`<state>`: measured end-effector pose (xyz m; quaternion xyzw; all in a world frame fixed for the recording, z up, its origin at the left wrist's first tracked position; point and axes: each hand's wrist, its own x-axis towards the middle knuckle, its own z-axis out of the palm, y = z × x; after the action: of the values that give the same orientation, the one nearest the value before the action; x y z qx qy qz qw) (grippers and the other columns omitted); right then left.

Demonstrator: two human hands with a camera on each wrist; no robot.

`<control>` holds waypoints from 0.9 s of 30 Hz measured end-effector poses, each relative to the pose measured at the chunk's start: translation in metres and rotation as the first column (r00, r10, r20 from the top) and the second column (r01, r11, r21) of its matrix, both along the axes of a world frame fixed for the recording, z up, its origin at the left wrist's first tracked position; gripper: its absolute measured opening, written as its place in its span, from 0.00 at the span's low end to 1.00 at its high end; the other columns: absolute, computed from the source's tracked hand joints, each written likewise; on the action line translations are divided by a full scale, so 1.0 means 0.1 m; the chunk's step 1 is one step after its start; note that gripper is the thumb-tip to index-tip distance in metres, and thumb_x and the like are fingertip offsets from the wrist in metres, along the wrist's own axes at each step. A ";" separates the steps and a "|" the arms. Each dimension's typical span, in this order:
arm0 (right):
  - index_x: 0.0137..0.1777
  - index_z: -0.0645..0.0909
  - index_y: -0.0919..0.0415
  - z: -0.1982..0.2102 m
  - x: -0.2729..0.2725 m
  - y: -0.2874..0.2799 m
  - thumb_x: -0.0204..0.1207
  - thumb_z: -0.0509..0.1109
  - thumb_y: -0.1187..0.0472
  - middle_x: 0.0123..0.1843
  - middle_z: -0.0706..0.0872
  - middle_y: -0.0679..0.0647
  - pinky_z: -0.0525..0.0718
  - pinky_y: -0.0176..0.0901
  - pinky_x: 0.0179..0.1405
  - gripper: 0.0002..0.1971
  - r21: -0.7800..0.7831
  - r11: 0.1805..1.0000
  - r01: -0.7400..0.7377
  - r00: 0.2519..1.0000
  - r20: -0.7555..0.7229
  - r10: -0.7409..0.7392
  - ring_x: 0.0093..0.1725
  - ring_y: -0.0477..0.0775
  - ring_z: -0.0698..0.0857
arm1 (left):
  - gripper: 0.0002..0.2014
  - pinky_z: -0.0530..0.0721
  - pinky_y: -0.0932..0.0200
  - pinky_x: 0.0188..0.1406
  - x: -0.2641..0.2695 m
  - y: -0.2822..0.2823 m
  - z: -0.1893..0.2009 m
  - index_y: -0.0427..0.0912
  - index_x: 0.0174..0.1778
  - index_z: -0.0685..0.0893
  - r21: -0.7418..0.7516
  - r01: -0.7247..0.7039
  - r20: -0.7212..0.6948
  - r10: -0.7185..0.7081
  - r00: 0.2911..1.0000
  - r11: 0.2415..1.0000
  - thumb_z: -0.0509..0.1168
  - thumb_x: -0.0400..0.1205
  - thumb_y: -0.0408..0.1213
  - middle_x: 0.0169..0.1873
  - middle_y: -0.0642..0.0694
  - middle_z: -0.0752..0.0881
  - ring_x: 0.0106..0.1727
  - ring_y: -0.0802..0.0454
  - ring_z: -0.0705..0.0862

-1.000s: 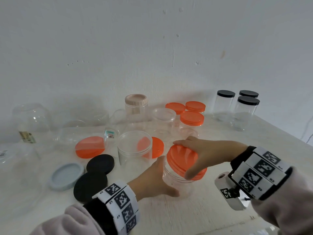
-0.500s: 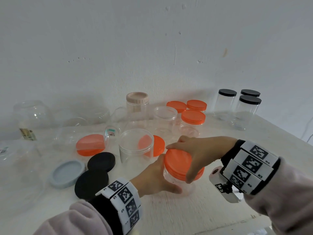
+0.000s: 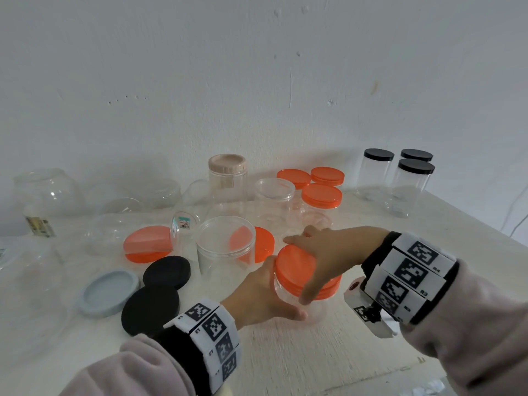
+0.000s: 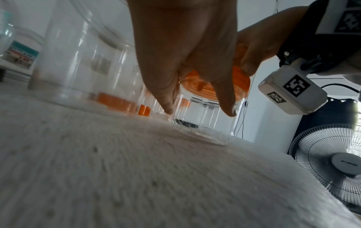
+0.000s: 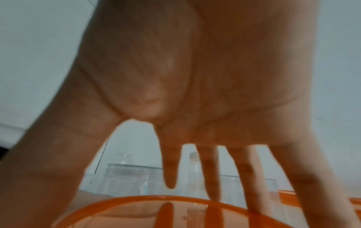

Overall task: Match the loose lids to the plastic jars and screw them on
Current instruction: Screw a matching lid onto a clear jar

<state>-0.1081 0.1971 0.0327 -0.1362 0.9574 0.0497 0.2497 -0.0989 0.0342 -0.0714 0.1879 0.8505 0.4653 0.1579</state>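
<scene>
The left hand [image 3: 261, 298] wraps around the small clear plastic jar [image 4: 207, 123] – it stands on the white bench [image 3: 300, 352], near the front edge. The right hand [image 3: 334, 255] grips the round orange lid [image 3: 295, 265] on top of the jar.

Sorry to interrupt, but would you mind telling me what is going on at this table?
A person is fitting lids to clear plastic jars. The left hand grips the jar standing on the table, while the right hand grips the orange lid on its mouth. Several lidded jars stand behind; two black lids and a grey lid lie loose.
</scene>
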 end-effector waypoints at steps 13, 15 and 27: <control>0.82 0.50 0.35 0.05 -0.05 -0.09 0.57 0.72 0.23 0.77 0.65 0.47 0.76 0.50 0.55 0.55 0.042 0.999 0.006 1.000 -0.012 -0.006 0.68 0.57 0.77 | 0.51 0.71 0.69 0.57 -0.02 0.02 -0.03 0.52 0.78 0.58 -0.038 -0.016 -0.046 0.014 0.999 0.999 0.83 0.64 0.50 0.61 0.60 0.75 0.64 0.57 0.75; 0.80 0.50 0.30 0.10 -0.05 -0.09 0.60 0.78 0.32 0.77 0.63 0.44 0.74 0.51 0.58 0.52 0.007 1.000 -0.023 0.999 0.032 0.023 0.73 0.59 0.72 | 0.52 0.69 0.71 0.54 -0.01 0.02 -0.03 0.51 0.78 0.57 -0.060 -0.023 -0.072 0.018 0.997 0.998 0.82 0.64 0.50 0.59 0.61 0.73 0.61 0.59 0.73; 0.83 0.51 0.37 -0.13 -0.02 -0.03 0.56 0.69 0.20 0.77 0.65 0.48 0.79 0.51 0.57 0.56 -0.103 0.988 0.111 0.990 -0.071 -0.118 0.64 0.54 0.76 | 0.48 0.72 0.75 0.46 -0.01 0.03 -0.04 0.54 0.75 0.61 0.005 -0.037 -0.048 0.037 0.998 0.999 0.83 0.64 0.45 0.54 0.64 0.75 0.55 0.65 0.76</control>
<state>-0.1105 0.1942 0.0197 -0.0911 0.9739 -0.0071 0.2078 -0.0996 0.0369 -0.0755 0.1837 0.8562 0.4654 0.1285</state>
